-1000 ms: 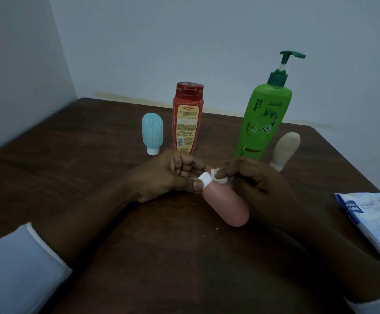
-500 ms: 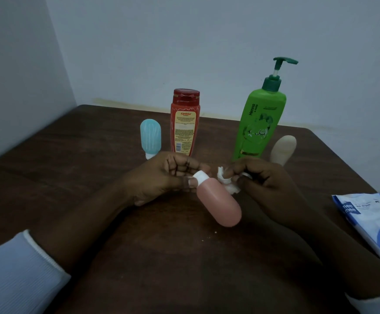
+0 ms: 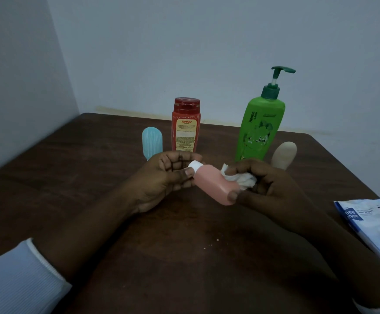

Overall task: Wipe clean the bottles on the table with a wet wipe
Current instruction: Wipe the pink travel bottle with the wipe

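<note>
A small pink bottle [image 3: 211, 183] with a white cap [image 3: 195, 165] lies tilted between my hands above the brown table [image 3: 71, 168]. My left hand [image 3: 162, 177] pinches its cap end. My right hand [image 3: 263, 186] holds a crumpled white wet wipe [image 3: 239, 179] against the bottle's rounded end, thumb under it. Behind them stand a light blue bottle [image 3: 151, 143], a red bottle [image 3: 185, 125], a tall green pump bottle [image 3: 259, 123] and a beige bottle [image 3: 284, 155].
A blue and white wet-wipe pack [image 3: 372, 227] lies at the table's right edge. A few crumbs [image 3: 210, 244] dot the wood near me. Pale walls close the table in at the back and the left.
My right hand slid the wipe from the cap end down along the bottle to its rounded end. The wipe shows more now. The bottle sits a little higher in view.
</note>
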`<state>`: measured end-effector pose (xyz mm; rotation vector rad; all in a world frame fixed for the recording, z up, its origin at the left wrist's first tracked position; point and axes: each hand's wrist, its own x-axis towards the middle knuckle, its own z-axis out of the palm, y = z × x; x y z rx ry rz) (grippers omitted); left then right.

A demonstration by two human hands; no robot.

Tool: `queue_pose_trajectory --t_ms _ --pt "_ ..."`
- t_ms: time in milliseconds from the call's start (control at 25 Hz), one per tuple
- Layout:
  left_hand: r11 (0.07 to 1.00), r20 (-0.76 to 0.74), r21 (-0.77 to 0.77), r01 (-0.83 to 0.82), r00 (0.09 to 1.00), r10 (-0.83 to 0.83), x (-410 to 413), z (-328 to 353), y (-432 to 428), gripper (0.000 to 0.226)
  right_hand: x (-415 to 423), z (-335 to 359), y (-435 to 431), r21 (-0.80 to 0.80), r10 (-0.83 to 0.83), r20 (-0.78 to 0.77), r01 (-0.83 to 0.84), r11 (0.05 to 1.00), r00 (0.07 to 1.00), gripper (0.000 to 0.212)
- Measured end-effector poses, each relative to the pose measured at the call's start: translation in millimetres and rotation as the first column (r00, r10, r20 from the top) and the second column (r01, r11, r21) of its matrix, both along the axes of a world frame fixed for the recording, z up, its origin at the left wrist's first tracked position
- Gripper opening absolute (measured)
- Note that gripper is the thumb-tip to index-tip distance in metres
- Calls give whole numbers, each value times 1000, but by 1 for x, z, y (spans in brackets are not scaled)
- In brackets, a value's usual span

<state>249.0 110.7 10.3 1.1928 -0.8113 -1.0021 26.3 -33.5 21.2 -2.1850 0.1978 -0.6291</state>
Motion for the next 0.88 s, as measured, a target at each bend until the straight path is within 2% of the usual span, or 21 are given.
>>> queue_pose_trajectory --t_ms 80,160,320,520,680,800,880 --pt "999 -78 -24 -31 997 29 -3 -2 -3 34 0 0 1 -112 -51 4 51 992 999 50" --pt "998 -157 -34 -52 987 46 -7 -3 -5 35 0 2 2 -201 -98 28 102 974 995 55" --pt "998 -253 -28 -48 967 40 -8 -2 -5 32 -1 5 1 -237 -180 105 200 951 978 49" --pt "1000 -126 25 -13 992 16 -4 2 1 34 -2 4 -3 -252 -311 226 364 897 923 32" --pt "988 98 133 76 991 -90 -18 -2 2 45 4 -1 2 -290 -367 350 472 832 862 21" --pt "985 96 132 115 987 -128 -33 -7 0 48 10 -7 12 -319 -367 398 502 804 841 22" --pt "990 44 97 100 993 -105 -39 -8 -1 52 11 -10 17 -357 -345 391 486 798 853 25"
